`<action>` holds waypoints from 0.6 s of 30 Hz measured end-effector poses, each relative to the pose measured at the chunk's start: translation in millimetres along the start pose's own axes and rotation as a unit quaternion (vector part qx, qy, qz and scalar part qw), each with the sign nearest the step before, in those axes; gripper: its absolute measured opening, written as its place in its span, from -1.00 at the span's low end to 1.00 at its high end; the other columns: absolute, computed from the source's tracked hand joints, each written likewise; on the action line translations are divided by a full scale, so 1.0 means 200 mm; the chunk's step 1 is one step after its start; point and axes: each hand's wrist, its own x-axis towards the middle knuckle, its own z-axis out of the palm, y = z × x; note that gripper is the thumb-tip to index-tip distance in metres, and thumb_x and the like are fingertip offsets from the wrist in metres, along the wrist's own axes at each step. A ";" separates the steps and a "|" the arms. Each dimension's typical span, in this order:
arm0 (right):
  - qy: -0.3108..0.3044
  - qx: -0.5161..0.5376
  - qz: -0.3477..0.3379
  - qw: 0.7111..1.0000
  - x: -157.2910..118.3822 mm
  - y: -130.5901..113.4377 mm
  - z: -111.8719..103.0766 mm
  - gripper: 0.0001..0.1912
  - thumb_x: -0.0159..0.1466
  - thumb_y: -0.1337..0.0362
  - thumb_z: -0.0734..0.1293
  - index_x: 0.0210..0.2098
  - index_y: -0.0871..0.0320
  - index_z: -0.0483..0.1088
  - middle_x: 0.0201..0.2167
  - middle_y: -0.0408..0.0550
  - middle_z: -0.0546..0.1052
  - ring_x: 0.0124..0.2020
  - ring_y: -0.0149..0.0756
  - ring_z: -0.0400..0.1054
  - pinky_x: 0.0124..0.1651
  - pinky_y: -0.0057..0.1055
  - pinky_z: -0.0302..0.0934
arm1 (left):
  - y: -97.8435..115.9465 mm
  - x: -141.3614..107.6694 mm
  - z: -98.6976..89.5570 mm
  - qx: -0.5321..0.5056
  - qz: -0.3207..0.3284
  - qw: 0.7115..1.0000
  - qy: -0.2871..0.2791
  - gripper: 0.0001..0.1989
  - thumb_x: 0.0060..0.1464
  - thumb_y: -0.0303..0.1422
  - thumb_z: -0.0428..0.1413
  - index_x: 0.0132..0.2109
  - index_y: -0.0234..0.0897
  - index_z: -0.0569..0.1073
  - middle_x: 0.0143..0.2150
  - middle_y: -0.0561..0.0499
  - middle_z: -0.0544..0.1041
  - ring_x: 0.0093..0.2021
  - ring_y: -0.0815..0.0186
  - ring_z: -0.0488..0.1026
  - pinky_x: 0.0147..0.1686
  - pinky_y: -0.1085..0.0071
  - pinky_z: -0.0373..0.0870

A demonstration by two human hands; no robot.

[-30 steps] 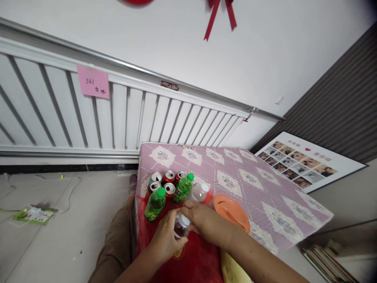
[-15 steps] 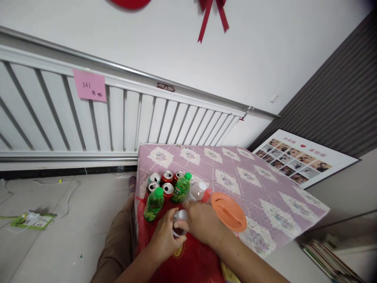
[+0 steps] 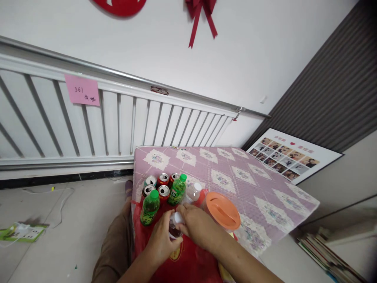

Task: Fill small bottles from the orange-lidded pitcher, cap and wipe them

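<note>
My left hand [image 3: 161,235] is wrapped round a small clear bottle [image 3: 174,231] with a white cap and dark contents, over a red cloth [image 3: 188,261]. The fingers of my right hand [image 3: 193,224] close on the same bottle at its white cap. Left of my hands stands a green-capped bottle [image 3: 150,208]; a second green bottle [image 3: 177,190] is just beyond them. Several opened drink cans [image 3: 163,192] are grouped between and behind these two. Another clear bottle [image 3: 194,192] with a white cap stands behind my right hand.
An orange-lidded container [image 3: 223,211] stands right of my right hand, on the patterned purple cover [image 3: 224,179]. Behind runs a white radiator [image 3: 123,122] with a pink note [image 3: 82,90]. A photo board [image 3: 290,157] leans at the right. A power strip [image 3: 25,232] lies on the floor.
The view has shifted slightly. My right fingers have moved in closer round the white cap, while my left hand keeps its hold on the bottle.
</note>
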 end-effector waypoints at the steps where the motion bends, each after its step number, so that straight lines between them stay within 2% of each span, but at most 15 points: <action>1: 0.002 0.000 -0.006 1.000 0.00 0.01 0.01 -0.74 0.27 0.31 0.34 -0.05 0.20 0.40 -0.14 0.07 0.52 -0.17 -0.15 0.45 -0.13 -0.36 0.25 | 0.00 0.00 0.00 0.000 0.000 1.000 0.001 -0.26 -0.19 -0.54 0.19 0.20 -0.25 0.19 0.16 -0.16 0.43 0.14 0.11 0.41 0.16 0.18 0.33; 6: 0.008 -0.012 -0.012 1.000 0.00 0.03 0.07 -0.74 0.30 0.26 0.33 -0.03 0.19 0.40 -0.10 0.07 0.52 -0.13 -0.14 0.45 -0.11 -0.35 0.28 | -0.01 0.00 0.00 0.003 0.001 1.000 -0.001 -0.27 -0.19 -0.53 0.19 0.19 -0.26 0.20 0.14 -0.16 0.45 0.10 0.13 0.44 0.13 0.18 0.35; 11: 0.031 -0.019 0.059 0.998 0.01 -0.01 0.12 -0.73 0.33 0.19 0.30 -0.09 0.27 0.40 -0.13 0.21 0.56 -0.12 -0.02 0.48 -0.11 -0.26 0.31 | -0.02 0.00 0.01 0.002 0.013 1.000 0.012 -0.27 -0.19 -0.53 0.18 0.19 -0.28 0.20 0.17 -0.18 0.42 0.15 0.13 0.41 0.17 0.20 0.32; 18: 0.074 -0.009 0.136 0.988 0.03 -0.05 0.20 -0.70 0.28 0.19 0.36 -0.11 0.30 0.41 -0.24 0.25 0.60 -0.19 0.05 0.53 -0.20 -0.23 0.35 | -0.07 -0.01 0.02 0.000 0.005 1.000 0.020 -0.24 -0.20 -0.50 0.21 0.21 -0.29 0.21 0.22 -0.21 0.39 0.22 0.08 0.35 0.23 0.18 0.27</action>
